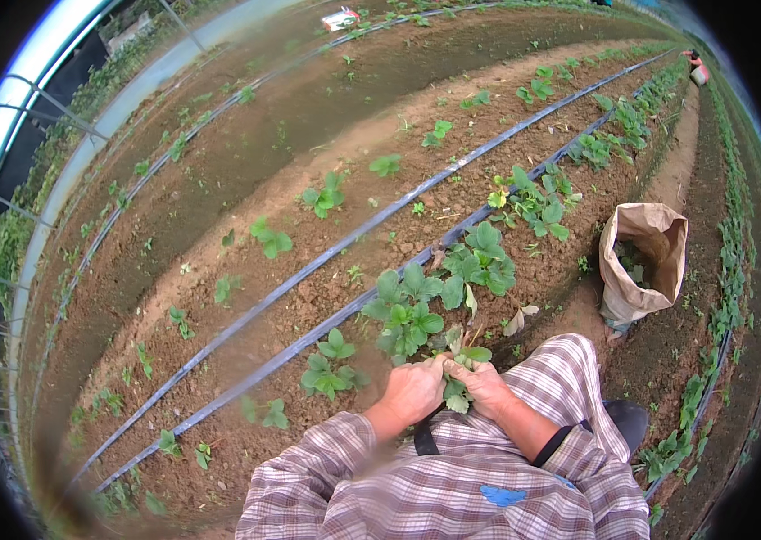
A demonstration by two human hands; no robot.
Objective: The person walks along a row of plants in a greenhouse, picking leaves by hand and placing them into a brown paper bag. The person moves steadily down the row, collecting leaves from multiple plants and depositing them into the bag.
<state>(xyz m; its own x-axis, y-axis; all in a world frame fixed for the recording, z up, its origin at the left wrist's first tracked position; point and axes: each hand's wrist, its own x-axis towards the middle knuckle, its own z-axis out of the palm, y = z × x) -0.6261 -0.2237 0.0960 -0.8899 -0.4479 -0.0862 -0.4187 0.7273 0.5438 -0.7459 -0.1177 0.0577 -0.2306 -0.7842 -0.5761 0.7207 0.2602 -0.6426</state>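
Observation:
My left hand and my right hand are close together in front of my lap. Between them they grip a small bunch of strawberry leaves and stems; some leaves stick out above the fingers and others hang below. The fingertips overlap the stems, so the exact hold is partly hidden. Just beyond my left hand, a leafy strawberry plant grows from the soil. A smaller strawberry plant stands to the left of that hand. Dry, pale leaves lie beyond my right hand.
An opened brown paper sack with some leaves inside stands in the furrow to my right. Two dark drip-irrigation hoses run along the bed. Further up the row is another person. Metal greenhouse framing borders the left side.

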